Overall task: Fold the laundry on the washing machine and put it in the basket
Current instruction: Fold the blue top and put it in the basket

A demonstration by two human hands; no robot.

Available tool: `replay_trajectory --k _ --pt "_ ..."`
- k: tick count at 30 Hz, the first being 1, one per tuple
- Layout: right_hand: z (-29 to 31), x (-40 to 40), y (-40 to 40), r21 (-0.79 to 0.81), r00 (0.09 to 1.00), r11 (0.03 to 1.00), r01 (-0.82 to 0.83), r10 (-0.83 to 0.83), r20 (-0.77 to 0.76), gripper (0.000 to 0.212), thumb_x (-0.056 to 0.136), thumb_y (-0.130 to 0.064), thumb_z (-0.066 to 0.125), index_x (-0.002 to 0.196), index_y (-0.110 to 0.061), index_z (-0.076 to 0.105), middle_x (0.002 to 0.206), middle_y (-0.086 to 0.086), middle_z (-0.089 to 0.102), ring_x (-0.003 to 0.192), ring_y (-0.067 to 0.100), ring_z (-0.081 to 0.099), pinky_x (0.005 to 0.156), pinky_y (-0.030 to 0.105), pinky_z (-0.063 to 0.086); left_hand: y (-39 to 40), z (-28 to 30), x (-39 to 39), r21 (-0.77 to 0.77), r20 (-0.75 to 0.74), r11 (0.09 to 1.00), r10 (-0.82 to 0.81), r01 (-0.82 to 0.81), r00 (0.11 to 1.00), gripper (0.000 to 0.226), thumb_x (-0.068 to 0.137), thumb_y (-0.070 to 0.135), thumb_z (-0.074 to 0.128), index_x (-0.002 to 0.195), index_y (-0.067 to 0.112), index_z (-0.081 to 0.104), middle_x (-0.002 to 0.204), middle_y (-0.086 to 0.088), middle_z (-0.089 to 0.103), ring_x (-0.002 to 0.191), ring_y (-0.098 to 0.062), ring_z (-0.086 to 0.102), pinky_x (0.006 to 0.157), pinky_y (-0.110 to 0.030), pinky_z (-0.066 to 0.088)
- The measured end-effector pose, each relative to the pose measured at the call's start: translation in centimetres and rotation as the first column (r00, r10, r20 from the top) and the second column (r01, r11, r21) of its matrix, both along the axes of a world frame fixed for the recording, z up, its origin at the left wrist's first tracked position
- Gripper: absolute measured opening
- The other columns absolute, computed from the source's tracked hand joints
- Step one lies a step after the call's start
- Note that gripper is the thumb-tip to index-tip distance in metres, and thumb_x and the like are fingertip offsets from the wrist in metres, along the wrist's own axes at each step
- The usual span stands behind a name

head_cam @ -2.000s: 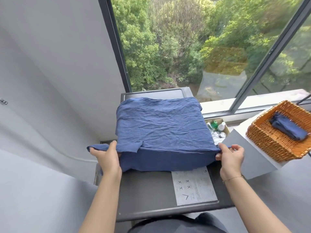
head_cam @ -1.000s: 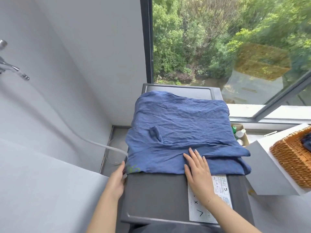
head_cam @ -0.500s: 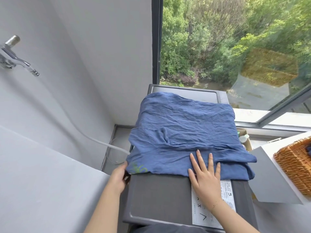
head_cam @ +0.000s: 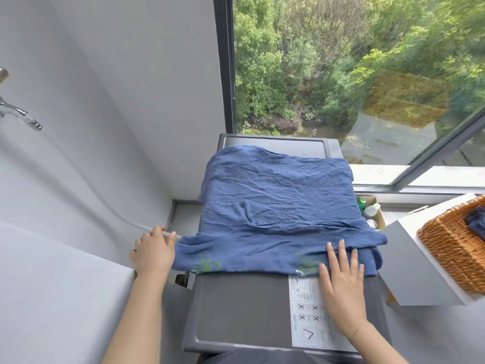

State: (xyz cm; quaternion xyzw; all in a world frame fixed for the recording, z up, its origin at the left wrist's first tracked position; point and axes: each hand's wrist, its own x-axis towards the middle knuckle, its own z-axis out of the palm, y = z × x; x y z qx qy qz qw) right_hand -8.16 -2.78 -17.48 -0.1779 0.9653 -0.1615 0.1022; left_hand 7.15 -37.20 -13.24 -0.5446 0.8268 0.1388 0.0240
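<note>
A wrinkled blue garment (head_cam: pixel 275 206) lies spread over the dark grey washing machine (head_cam: pixel 241 306); green embroidery shows along its near edge. My left hand (head_cam: pixel 153 249) grips the garment's left sleeve, pulled out past the machine's left side. My right hand (head_cam: pixel 341 274) lies flat with straight fingers, pressing the near right edge of the cloth against the lid. The wicker basket (head_cam: pixel 451 245) stands at the right on a white box and holds a folded dark blue item (head_cam: pixel 476 223).
A white instruction sticker (head_cam: pixel 304 311) lies on the lid under my right wrist. Bottles in a small carton (head_cam: pixel 370 210) stand between machine and window sill. A tap (head_cam: pixel 18 111) and hose run along the left wall. A large window rises behind.
My left hand has drawn the left sleeve outward to the left, showing green embroidery. My right hand slid right along the near edge and stays flat. The view shifted left.
</note>
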Motion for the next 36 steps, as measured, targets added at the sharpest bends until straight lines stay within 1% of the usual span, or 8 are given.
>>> replay_trajectory --k 5,8,12,15,21,26,33,36 --pt "2.2 -2.4 1.3 -0.399 0.958 0.871 0.287 -0.258 0.125 0.039 0.093 -0.01 0.052 0.132 -0.01 0.051 0.152 0.007 0.031 0.14 0.024 0.022 0.114 0.033 0.014 4.2 0.5 -3.5 -0.035 -0.289 0.99 -0.141 0.137 0.947 0.031 0.093 0.022 0.058 0.121 0.008 0.06 0.121 -0.019 0.057 0.114 -0.039 0.049 0.093 -0.047 0.04" --pt "1.6 -4.1 3.5 -0.493 0.88 0.731 0.472 -0.426 0.21 0.043 0.087 -0.02 0.053 0.128 -0.006 0.052 0.139 0.013 0.044 0.131 0.028 0.035 0.112 0.037 0.022 9.1 0.5 -5.9 -0.022 -0.408 0.907 -0.392 0.421 0.824 0.036 0.092 0.026 0.057 0.126 0.012 0.056 0.127 -0.01 0.054 0.119 -0.033 0.048 0.097 -0.042 0.038" --pt "0.0 -6.1 6.6 -0.462 0.614 0.404 0.79 -0.517 0.597 0.047 0.092 -0.022 0.06 0.134 -0.007 0.047 0.134 0.011 0.049 0.121 0.023 0.048 0.104 0.034 0.036 13.9 -0.7 -8.6 0.038 -0.245 0.783 -0.595 0.621 0.766 0.05 0.097 0.04 0.046 0.145 0.031 0.035 0.157 0.004 0.019 0.146 -0.016 0.013 0.114 -0.038 0.017" --pt "-0.6 -7.0 7.4 -0.441 0.556 0.357 0.823 -0.355 0.751 0.023 0.095 -0.021 0.057 0.11 -0.004 0.06 0.101 0.008 0.063 0.087 0.014 0.057 0.076 0.025 0.045 15.1 -2.6 -9.7 0.127 -0.135 0.767 -0.615 0.629 0.777 0.053 0.098 0.049 0.034 0.149 0.039 0.021 0.162 0.004 -0.002 0.148 -0.016 -0.005 0.118 -0.044 0.002" --pt "-0.6 -8.3 8.0 -0.49 0.575 0.308 0.816 -0.346 0.741 0.014 0.099 -0.013 0.049 0.088 -0.008 0.056 0.084 0.006 0.055 0.077 0.014 0.049 0.066 0.02 0.039 16.7 -4.2 -9.7 0.086 0.018 0.775 -0.629 0.626 0.777 0.058 0.095 0.062 0.015 0.141 0.034 0.037 0.148 -0.012 0.042 0.136 -0.027 0.024 0.096 -0.063 0.037" --pt "-1.3 -8.4 10.4 -0.453 0.435 0.134 0.882 -0.603 0.668 0.011 0.098 -0.015 0.046 0.093 -0.008 0.053 0.081 0.005 0.05 0.081 0.021 0.044 0.067 0.028 0.036 19.5 -4.5 -10.2 0.06 -0.042 0.756 -0.65 0.652 0.759 0.093 0.07 0.083 -0.019 0.148 0.039 0.007 0.16 -0.002 -0.006 0.146 -0.018 -0.011 0.115 -0.053 -0.003" --pt "-0.7 -9.3 11.9 -0.425 0.461 0.193 0.884 -0.511 0.726 0.008 0.09 -0.01 0.055 0.097 -0.008 0.059 0.091 0.006 0.057 0.089 0.022 0.051 0.076 0.029 0.038 21.9 -2.4 -11.0 0.052 -0.062 0.829 -0.555 0.558 0.83 0.068 0.081 0.051 0.066 0.143 0.04 0.039 0.16 0.002 0.014 0.149 -0.02 0.005 0.115 -0.054 0.0" --pt "0.0 -12.4 11.3 -0.429 0.504 0.267 0.863 -0.387 0.773 0.022 0.092 -0.015 0.057 0.111 -0.004 0.06 0.103 0.006 0.058 0.099 0.022 0.054 0.071 0.025 0.041 22.0 -1.5 -12.4 -0.023 -0.177 0.844 -0.53 0.535 0.829 0.053 0.075 0.038 0.073 0.126 0.032 0.06 0.149 0.001 0.041 0.141 -0.023 0.031 0.113 -0.053 0.014"
